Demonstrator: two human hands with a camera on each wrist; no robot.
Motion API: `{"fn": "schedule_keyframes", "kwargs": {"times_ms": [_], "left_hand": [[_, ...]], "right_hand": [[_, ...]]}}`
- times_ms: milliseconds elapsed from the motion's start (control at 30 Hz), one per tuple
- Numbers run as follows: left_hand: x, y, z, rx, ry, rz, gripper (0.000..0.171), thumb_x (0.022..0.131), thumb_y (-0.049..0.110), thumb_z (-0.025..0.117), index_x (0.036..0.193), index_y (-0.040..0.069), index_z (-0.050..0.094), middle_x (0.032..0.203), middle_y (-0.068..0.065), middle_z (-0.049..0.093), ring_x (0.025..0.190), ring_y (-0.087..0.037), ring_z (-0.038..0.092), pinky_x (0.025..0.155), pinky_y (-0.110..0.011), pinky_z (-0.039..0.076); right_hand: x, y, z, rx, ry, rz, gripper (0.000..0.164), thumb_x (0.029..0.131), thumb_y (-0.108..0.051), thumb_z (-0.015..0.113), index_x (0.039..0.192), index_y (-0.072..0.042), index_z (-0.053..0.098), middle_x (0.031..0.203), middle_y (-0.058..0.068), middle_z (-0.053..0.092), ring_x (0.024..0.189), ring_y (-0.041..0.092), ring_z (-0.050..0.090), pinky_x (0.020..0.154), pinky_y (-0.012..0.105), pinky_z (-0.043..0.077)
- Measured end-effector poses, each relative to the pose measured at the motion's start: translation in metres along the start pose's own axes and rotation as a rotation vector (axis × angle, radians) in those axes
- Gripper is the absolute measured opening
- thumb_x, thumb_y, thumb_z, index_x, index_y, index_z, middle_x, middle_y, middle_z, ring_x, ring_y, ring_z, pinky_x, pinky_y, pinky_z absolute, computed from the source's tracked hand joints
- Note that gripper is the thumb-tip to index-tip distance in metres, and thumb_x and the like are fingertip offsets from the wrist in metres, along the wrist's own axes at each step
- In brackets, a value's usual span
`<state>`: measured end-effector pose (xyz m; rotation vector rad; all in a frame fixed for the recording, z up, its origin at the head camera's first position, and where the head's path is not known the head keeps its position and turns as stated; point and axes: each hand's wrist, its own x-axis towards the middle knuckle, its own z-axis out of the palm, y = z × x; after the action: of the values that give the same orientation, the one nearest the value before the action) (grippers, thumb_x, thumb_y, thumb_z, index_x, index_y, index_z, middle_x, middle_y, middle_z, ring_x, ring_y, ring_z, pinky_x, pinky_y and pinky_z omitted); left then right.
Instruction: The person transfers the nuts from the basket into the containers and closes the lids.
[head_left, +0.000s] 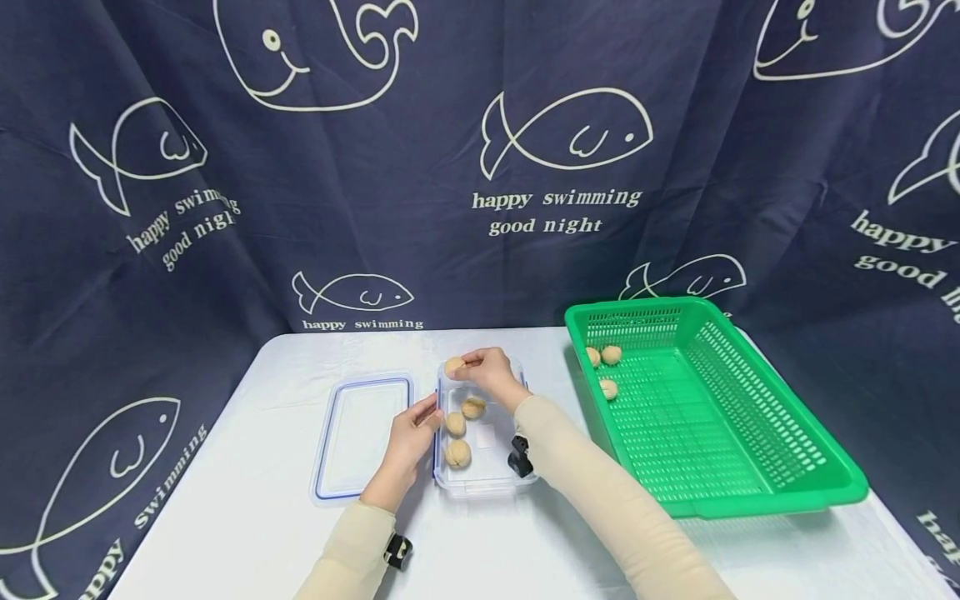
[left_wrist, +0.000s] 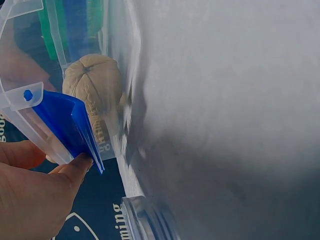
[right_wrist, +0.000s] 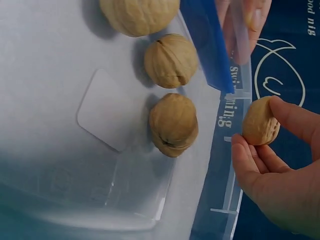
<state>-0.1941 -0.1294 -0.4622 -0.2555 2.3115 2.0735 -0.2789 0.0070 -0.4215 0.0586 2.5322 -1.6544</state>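
A clear plastic food container (head_left: pixel 491 482) with blue latches stands on the table. My left hand (head_left: pixel 408 437) grips its left wall, the fingers at a blue latch (left_wrist: pixel 65 122) in the left wrist view. Over the container's far end my right hand (head_left: pixel 493 373) holds a walnut (right_wrist: pixel 260 122) between thumb and fingers. Inside lie three more walnuts: one near the front (head_left: pixel 458 454), one behind it (head_left: pixel 455 424) and one further back (head_left: pixel 473 407). A pale square label (right_wrist: pixel 102 112) shows on the container's bottom.
The container's blue-edged lid (head_left: pixel 363 437) lies flat on the table to the left. At the right stands a green plastic basket (head_left: pixel 731 505) with three walnuts (head_left: pixel 611 355) along its left side. A dark blue fish-print cloth (head_left: pixel 450 250) hangs behind the white-covered table (head_left: pixel 217 508).
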Motion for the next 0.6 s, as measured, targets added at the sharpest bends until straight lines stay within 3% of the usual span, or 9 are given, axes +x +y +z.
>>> {"fn": "schedule_keyframes", "kwargs": {"times_ms": [167,400,600], "left_hand": [[0.0006,-0.0008,-0.0004,-0.003,0.002,0.005,0.041,0.096,0.003,0.053,0.135,-0.009,0.047,0.134,-0.027,0.051,0.127,-0.037,0.049,0.108,-0.044,0.039],[0.0001,-0.0017,-0.0008,-0.008,0.002,0.001,0.041,0.096,0.003,0.053,0.135,-0.008,0.048,0.135,-0.027,0.051,0.127,-0.036,0.049,0.108,-0.044,0.039],[-0.0004,-0.0006,-0.0004,-0.002,0.003,0.006,0.041,0.096,0.003,0.053,0.135,-0.007,0.048,0.135,-0.026,0.051,0.126,-0.036,0.050,0.108,-0.044,0.039]], "right_hand": [[-0.0010,0.0017,0.0014,-0.030,-0.017,-0.001,0.031,0.076,-0.011,0.082,0.101,0.004,0.070,0.090,0.013,0.072,0.079,0.019,0.066,0.075,0.027,0.056],[-0.0022,0.0017,0.0035,-0.084,-0.017,0.033,0.030,0.073,-0.010,0.083,0.098,0.002,0.072,0.097,0.012,0.071,0.094,0.026,0.064,0.089,0.033,0.053],[-0.0002,0.0030,0.0032,-0.113,-0.028,0.075,0.030,0.072,-0.011,0.084,0.096,0.001,0.072,0.098,0.011,0.070,0.094,0.026,0.063,0.090,0.034,0.053]]}}
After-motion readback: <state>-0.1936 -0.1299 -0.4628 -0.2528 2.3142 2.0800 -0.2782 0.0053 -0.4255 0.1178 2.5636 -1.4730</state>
